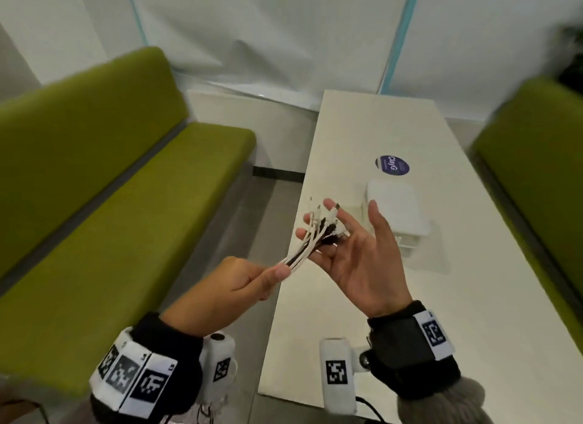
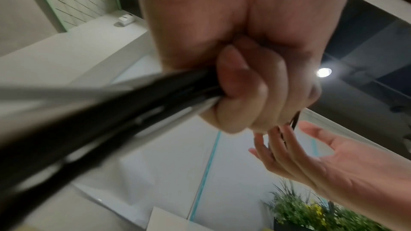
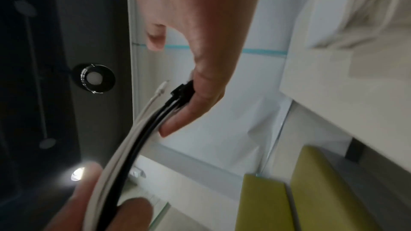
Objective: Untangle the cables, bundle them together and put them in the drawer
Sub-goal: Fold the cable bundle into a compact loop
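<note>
A bundle of black and white cables [image 1: 301,253] runs between my two hands above the left edge of the table. My left hand [image 1: 252,281] grips the bundle in a fist, and the cables [image 2: 133,110] come out of it toward the camera. My right hand [image 1: 356,253] is held palm up with its fingers spread and straight. The plug ends [image 1: 321,218] lie across those fingers. In the right wrist view the black plugs [image 3: 181,90] rest against my fingers [image 3: 200,94]. A small white drawer box [image 1: 399,212] stands on the table just beyond my right hand.
The long white table [image 1: 362,133] carries a round purple sticker [image 1: 392,165] behind the box. Green sofas stand on the left [image 1: 110,187] and on the right [image 1: 542,146]. A potted plant [image 2: 311,213] shows in the left wrist view.
</note>
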Available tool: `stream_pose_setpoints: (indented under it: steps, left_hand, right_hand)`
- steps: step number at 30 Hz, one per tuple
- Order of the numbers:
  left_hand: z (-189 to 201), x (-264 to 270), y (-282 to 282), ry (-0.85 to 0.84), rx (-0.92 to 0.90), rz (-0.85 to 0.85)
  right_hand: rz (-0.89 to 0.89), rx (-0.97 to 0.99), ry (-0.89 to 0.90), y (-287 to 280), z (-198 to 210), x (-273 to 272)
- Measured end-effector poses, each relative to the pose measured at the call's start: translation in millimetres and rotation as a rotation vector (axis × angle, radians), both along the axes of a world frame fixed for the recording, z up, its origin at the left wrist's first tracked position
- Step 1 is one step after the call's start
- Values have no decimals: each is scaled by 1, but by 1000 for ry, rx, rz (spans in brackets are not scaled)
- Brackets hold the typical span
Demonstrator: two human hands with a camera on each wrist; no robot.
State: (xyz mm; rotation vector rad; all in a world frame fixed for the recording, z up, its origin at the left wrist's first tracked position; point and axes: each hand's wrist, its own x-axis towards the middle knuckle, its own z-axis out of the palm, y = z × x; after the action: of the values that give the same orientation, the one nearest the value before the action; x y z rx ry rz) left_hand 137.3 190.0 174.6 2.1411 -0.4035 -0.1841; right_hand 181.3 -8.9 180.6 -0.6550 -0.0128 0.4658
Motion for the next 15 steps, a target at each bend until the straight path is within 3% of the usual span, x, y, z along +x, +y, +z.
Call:
stream_pose_setpoints:
  steps: [6, 15]
  left_hand:
    - [16, 18, -59, -65, 240, -72]
    - [89, 34, -138, -198, 515, 15]
  right_hand:
    - [-110, -186, -14, -81, 8, 1]
    - [-118, -96, 1, -170, 40, -4]
